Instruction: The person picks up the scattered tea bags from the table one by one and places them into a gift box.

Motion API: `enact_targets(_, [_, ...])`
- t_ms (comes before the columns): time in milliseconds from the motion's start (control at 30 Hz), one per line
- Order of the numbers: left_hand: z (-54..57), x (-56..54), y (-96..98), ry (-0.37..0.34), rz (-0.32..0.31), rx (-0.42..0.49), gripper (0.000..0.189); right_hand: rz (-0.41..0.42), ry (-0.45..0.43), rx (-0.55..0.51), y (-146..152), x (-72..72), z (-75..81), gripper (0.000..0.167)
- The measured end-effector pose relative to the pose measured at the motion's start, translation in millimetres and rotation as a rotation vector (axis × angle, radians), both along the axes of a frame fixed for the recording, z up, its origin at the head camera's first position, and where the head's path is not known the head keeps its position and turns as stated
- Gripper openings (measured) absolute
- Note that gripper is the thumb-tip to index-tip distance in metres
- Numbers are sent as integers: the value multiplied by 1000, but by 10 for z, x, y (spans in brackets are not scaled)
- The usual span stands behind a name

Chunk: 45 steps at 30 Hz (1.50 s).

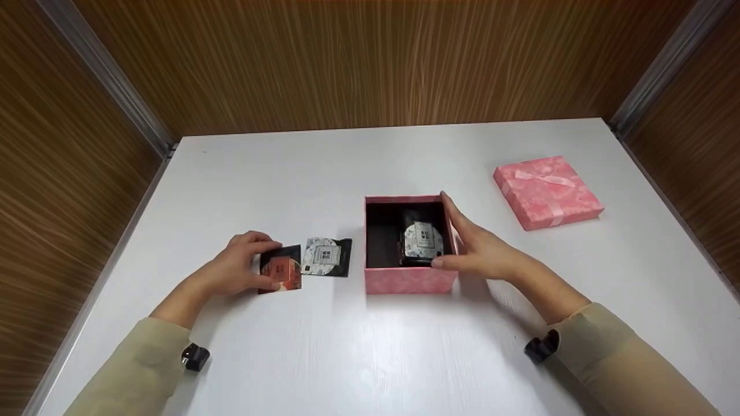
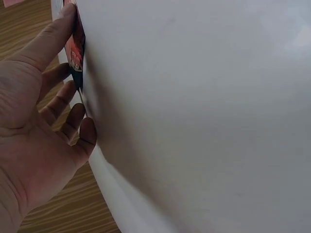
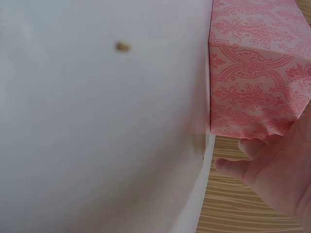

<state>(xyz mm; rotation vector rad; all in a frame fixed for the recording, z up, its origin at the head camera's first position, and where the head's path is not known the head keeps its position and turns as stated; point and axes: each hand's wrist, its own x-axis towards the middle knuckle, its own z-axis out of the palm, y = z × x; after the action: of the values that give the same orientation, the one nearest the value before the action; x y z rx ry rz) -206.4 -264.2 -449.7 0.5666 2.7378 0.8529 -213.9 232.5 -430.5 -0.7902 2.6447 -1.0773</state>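
My left hand (image 1: 237, 266) pinches a small flat packet with a red-orange front (image 1: 281, 270), thumb at its near edge and index finger at its far edge. In the left wrist view the other fingers hang loosely curled beside the packet. Just right of it, a black packet with a white patterned label (image 1: 322, 255) lies on the table. My right hand (image 1: 485, 251) holds the right side of an open pink gift box (image 1: 407, 282), thumb at the near corner and fingers along the far one. Inside, on the right, lie black packets, the top one with a white label (image 1: 423, 240).
A pink square lid with a ribbon bow (image 1: 549, 190) lies at the back right of the white table (image 1: 324, 173). Wood-grain panels (image 1: 370, 63) rise behind the table and along both sides.
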Motion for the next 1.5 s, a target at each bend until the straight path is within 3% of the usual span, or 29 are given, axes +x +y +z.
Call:
enact_targets(400, [26, -17, 3, -10, -1, 7, 76, -13, -2, 7, 1, 3, -1, 122])
enact_targets(900, [27, -50, -31, -34, 90, 112, 72, -4, -9, -1, -4, 8, -1, 123])
enact_targets(1167, [69, -61, -14, -30, 151, 158, 63, -2, -27, -6, 0, -2, -4, 123])
enact_targets(1500, [189, -117, 29, -56, 174, 223, 65, 1, -24, -1, 0, -1, 16, 123])
